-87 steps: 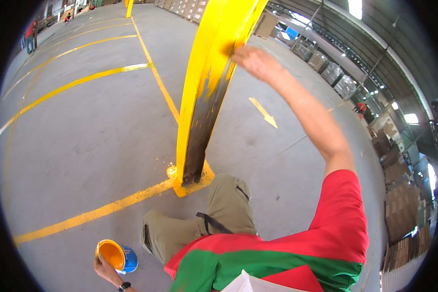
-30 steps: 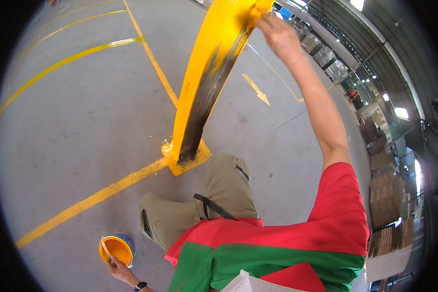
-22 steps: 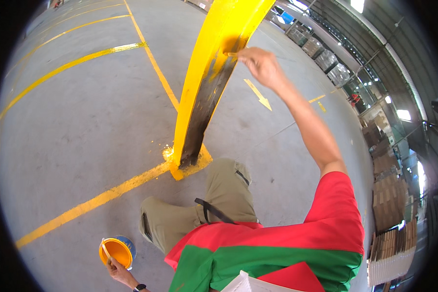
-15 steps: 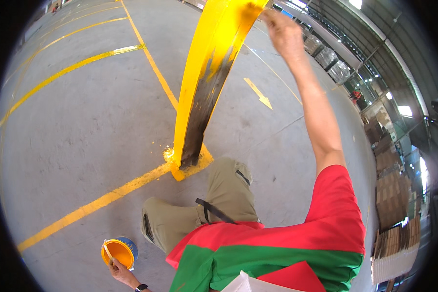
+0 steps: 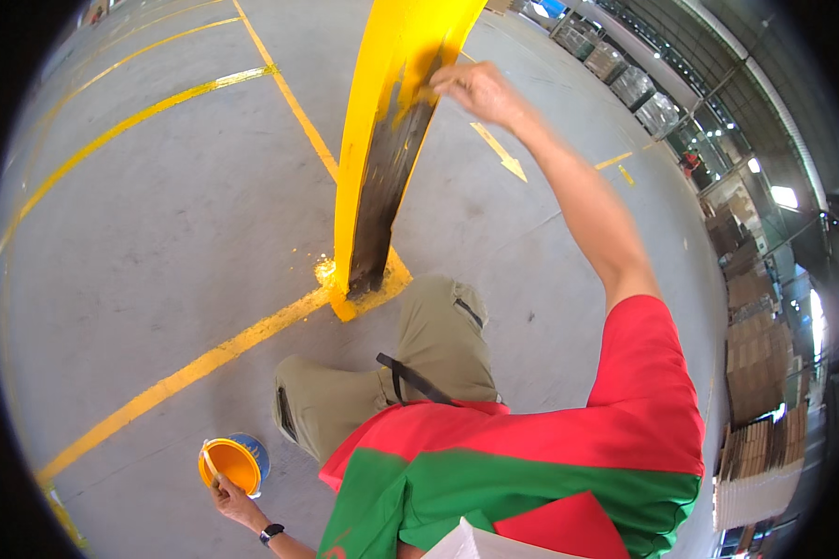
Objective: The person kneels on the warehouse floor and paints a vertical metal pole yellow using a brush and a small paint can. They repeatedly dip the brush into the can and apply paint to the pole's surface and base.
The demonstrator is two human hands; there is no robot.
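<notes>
A tall column (image 5: 354, 168) stands before me, its left side bright yellow and glossy. The side facing me is yellow at the top and bare dark grey (image 5: 382, 200) lower down, with streaks between. My right hand (image 5: 483, 93) is closed at this streaked part, on what looks like a paintbrush (image 5: 426, 93), smeared by motion and mostly hidden. Low at the left, my left hand (image 5: 237, 501) is closed on the pale handle of a paint bucket (image 5: 261, 456). The bucket is blue outside and yellow-orange inside, tilted toward me.
Yellow floor lines (image 5: 205, 361) meet at the column's foot, where yellow paint is splashed (image 5: 325, 271). A yellow arrow (image 5: 499, 152) marks the grey floor beyond. Wrapped pallets (image 5: 632, 86) and stacked cardboard (image 5: 757, 373) stand along the right.
My right hand has moved down and left along the column, from near its top to the streaked part. My left hand still holds the bucket, almost unmoved.
</notes>
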